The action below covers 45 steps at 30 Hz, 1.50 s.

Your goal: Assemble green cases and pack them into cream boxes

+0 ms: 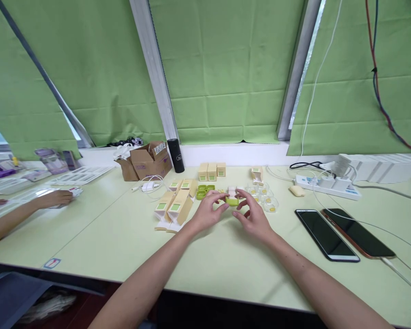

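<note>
Between my two hands is a small green plastic case (232, 201), held just above the table. The fingertips of my left hand (208, 211) pinch its left side. My right hand (254, 218) grips the right side, thumb apart below. Just behind the case are small white blocks (232, 189), partly hidden by my fingers. Several green cases (204, 192) sit together beyond my left hand. Clear round plastic pieces with yellow centres (270, 204) lie beyond my right hand. Open tan cartons with green labels (180, 206) lie left of my left hand.
Upright tan boxes (211, 171) and one open carton (256, 175) stand at the back. A cardboard box (150, 162) and black bottle (176, 156) are back left. Two phones (327, 235), cables and a power strip (329, 186) occupy the right. Another person's hand (56, 198) works at far left.
</note>
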Tool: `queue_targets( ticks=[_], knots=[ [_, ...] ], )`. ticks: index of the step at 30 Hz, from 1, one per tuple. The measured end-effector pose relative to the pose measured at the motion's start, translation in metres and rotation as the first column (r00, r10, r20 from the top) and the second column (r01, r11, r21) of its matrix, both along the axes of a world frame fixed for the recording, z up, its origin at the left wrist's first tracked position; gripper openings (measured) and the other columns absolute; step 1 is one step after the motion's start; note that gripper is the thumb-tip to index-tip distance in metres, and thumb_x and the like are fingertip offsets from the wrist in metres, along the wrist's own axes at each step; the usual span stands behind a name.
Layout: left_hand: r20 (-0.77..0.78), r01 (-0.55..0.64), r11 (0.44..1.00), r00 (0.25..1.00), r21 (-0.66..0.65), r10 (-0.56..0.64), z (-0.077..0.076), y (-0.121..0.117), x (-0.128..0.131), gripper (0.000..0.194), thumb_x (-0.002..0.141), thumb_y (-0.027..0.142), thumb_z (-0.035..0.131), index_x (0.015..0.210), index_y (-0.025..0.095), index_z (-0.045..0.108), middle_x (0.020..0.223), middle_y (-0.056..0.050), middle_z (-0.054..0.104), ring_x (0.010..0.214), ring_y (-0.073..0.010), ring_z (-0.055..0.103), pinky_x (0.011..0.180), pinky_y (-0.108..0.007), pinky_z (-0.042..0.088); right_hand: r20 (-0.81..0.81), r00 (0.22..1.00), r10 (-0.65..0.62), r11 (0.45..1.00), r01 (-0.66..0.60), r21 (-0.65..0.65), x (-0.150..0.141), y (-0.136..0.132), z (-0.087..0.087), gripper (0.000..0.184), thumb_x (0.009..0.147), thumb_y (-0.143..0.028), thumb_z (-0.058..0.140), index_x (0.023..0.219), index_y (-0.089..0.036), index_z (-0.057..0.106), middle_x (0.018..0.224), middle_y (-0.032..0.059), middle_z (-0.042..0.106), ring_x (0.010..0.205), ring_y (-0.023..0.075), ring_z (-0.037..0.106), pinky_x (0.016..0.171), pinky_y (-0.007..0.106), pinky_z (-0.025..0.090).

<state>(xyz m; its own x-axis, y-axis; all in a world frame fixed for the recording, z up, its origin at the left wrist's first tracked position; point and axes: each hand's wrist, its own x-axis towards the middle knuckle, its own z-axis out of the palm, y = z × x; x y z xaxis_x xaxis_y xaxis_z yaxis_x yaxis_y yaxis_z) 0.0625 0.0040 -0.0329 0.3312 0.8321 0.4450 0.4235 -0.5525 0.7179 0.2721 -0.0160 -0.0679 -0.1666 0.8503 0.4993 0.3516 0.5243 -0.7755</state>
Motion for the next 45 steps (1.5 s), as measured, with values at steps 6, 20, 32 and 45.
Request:
queue_targets(
  ticks=[6, 20, 32, 45],
  knots=[
    [0.048, 0.066, 0.970, 0.997, -0.234, -0.056, 0.008, 0.012, 0.002, 0.053, 0.094, 0.063, 0.063, 0.094, 0.014, 0.081, 0.093, -0.011, 0.079, 0.085, -0.0225, 0.069, 0.075, -0.031, 0.052, 0.008, 0.999, -0.046, 0.996, 0.045, 0.073, 0.000, -0.001, 0.002, 0.053, 0.092, -0.030, 0.062, 0.144, -0.028, 0.049, 0.139, 0.0131, 0.057, 0.104, 0.0245, 0.067, 0.067, 0.033, 0.061],
    [0.083, 0.044, 0.981, 0.996, -0.189, -0.028, -0.009, 0.010, 0.012, 0.065, 0.104, 0.063, 0.041, 0.078, 0.015, 0.076, 0.083, -0.009, 0.076, 0.084, -0.0222, 0.067, 0.084, -0.033, 0.051, -0.197, 0.980, -0.007, 0.998, -0.006, -0.065, -0.003, 0.002, 0.005, 0.038, 0.086, -0.035, 0.070, 0.123, -0.026, 0.062, 0.125, 0.0097, 0.064, 0.107, 0.0251, 0.065, 0.062, 0.030, 0.059],
    [-0.203, 0.053, 0.992, 0.979, 0.116, -0.028, -0.015, 0.002, 0.002, 0.024, 0.103, 0.026, 0.054, 0.096, 0.020, 0.076, 0.098, -0.009, 0.072, 0.115, -0.0270, 0.058, 0.101, -0.042, 0.050, -0.520, 0.835, 0.183, 0.892, -0.363, -0.269, 0.007, 0.015, -0.004, 0.058, 0.078, -0.043, 0.085, 0.128, -0.023, 0.066, 0.131, 0.0126, 0.070, 0.098, 0.0243, 0.070, 0.061, 0.032, 0.063],
    [-0.322, 0.065, 0.915, 0.944, 0.397, 0.073, -0.007, -0.014, 0.007, 0.053, 0.097, 0.021, 0.068, 0.148, 0.029, 0.053, 0.141, -0.012, 0.058, 0.135, -0.0324, 0.043, 0.113, -0.055, 0.046, -0.510, 0.835, 0.206, 0.847, -0.413, -0.335, 0.004, 0.009, 0.000, 0.059, 0.080, -0.056, 0.084, 0.127, -0.023, 0.069, 0.103, 0.0078, 0.073, 0.095, 0.0260, 0.070, 0.063, 0.035, 0.064]
  ],
)
